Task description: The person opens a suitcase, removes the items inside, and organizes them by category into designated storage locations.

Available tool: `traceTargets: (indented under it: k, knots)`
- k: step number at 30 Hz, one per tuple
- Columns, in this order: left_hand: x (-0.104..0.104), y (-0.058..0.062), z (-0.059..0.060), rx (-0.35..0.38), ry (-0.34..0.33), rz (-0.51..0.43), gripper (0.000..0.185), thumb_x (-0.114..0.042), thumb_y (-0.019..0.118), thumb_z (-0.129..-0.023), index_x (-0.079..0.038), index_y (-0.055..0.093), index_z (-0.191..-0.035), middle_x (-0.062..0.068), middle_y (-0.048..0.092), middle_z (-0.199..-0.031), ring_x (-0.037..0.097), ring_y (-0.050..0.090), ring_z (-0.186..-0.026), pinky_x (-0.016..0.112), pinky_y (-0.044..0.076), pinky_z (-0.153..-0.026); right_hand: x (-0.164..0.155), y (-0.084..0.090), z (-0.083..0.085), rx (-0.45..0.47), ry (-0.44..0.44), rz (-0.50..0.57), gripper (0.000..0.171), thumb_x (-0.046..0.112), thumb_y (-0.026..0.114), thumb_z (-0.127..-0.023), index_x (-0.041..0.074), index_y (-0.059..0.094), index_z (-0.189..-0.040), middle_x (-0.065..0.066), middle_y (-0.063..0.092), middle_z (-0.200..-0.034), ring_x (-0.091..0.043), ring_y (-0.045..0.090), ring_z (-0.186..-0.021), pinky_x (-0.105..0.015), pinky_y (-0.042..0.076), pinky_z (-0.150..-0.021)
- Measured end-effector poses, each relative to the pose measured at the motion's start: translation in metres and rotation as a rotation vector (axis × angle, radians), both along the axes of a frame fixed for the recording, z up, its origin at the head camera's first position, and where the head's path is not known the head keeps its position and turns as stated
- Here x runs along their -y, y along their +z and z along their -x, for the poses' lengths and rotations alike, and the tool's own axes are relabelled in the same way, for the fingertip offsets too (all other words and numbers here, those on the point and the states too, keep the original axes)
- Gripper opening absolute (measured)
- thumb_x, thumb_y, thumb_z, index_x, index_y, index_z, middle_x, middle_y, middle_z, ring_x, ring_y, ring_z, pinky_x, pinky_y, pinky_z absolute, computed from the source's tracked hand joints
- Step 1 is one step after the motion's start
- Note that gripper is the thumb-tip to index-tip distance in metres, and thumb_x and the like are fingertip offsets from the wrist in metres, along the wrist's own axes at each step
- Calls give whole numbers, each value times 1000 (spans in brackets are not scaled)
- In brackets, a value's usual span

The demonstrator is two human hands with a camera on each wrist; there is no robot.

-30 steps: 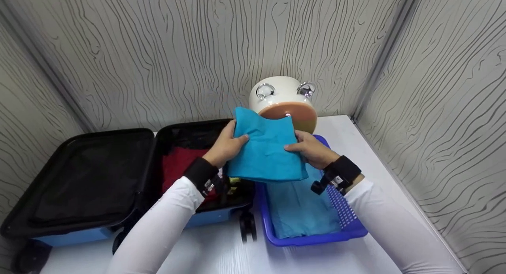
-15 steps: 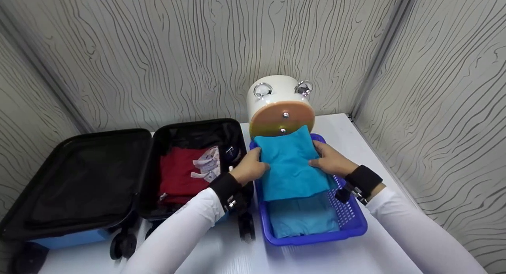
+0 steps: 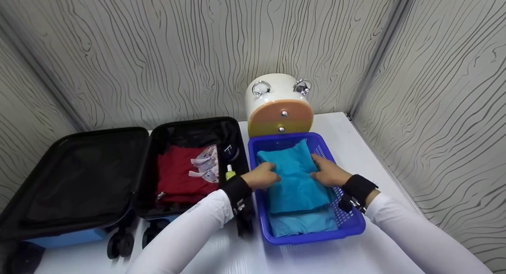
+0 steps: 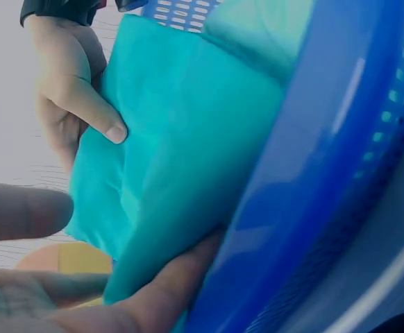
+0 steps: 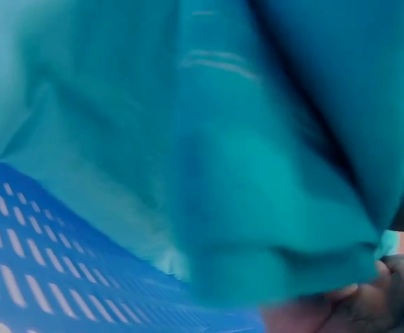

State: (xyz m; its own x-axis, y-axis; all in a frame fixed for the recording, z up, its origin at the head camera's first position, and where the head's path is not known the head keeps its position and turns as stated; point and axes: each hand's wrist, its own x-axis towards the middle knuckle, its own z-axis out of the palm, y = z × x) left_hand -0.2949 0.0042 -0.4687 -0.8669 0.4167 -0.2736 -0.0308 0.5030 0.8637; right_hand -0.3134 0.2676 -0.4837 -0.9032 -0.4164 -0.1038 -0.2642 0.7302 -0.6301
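A folded teal cloth (image 3: 294, 179) lies low in the blue plastic basket (image 3: 312, 238), on top of another teal cloth (image 3: 302, 222). My left hand (image 3: 264, 176) holds its left edge and my right hand (image 3: 326, 172) holds its right edge. In the left wrist view the teal cloth (image 4: 188, 139) has the right hand's thumb (image 4: 108, 128) pinching it from above. My left fingers (image 4: 181, 270) lie under it beside the basket wall (image 4: 313, 194). The right wrist view is filled by teal cloth (image 5: 257, 139) over the basket mesh (image 5: 35, 277), with fingers (image 5: 341, 312) beneath.
An open black and blue suitcase (image 3: 79, 179) lies to the left, holding a red garment (image 3: 178, 175), white labels and a small bottle (image 3: 229, 172). A white round container (image 3: 278, 104) stands behind the basket. Patterned walls enclose the white table (image 3: 355, 135).
Both hands have brought the folded teal cloth down from in front of the white container into the basket, onto the other teal cloth.
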Motion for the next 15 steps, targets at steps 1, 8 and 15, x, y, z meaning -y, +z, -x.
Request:
traceTargets:
  k: [1,8,15]
  knots:
    - [0,0,-1,14,-4,10,62,-7,62,-100,16,43,-155,20,60,-125,12,50,-67,29,47,-63,1,-2,0,7,0,-15,70,-1,60,-100,-25,27,-156,-49,36,-159,-65,33,-152,-72,27,-126]
    - [-2,-4,0,-26,-15,90,31,-9,65,-97,11,58,-120,12,54,-103,22,52,-83,32,45,-74,1,-14,0,8,6,-126,65,-4,55,-94,-29,32,-148,-52,47,-146,-66,44,-144,-70,35,-123]
    - [-11,-62,33,-259,-43,246,24,-21,65,-97,-8,53,-79,24,70,-105,45,56,-138,45,52,-110,2,-13,0,-75,-35,-193,54,-6,62,-76,-21,51,-128,-39,66,-118,-55,66,-119,-67,52,-106]
